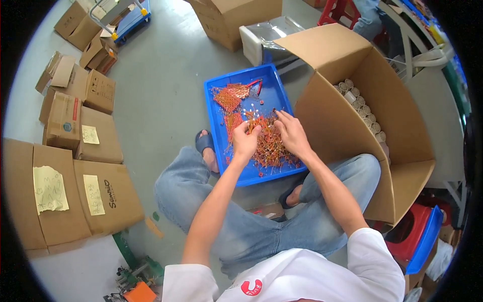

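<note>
Blue plastic makes up the tray (274,90), with flat red-orange sheets (229,98) lying in its upper left. Next, the left hand (245,142) has thumb and fingers pinched together, apparently on a few thin orange pieces (250,118), over the loose heap (270,148) in the tray's lower middle. The right hand (293,135) reaches over the heap's right side; whether its fingers grip anything, I cannot tell. A light pinch, kept inside the rim, should avoid bending or spilling pieces.
</note>
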